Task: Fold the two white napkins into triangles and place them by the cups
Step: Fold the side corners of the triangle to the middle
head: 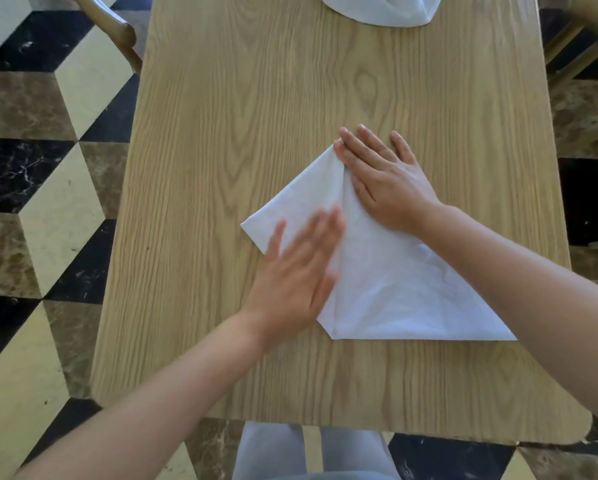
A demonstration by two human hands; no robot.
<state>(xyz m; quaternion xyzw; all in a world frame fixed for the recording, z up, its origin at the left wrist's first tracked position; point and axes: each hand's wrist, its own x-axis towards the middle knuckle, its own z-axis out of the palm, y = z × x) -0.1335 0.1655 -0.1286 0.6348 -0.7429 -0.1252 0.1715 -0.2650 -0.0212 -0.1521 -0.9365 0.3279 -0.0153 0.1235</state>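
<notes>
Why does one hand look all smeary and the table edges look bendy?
In the head view, the left hand is motion-blurred over the napkin, while the right hand looks sharp; the wide-angle lens bows the table edges outward; the lighting is soft, with only faint shadows under the hands.
</notes>
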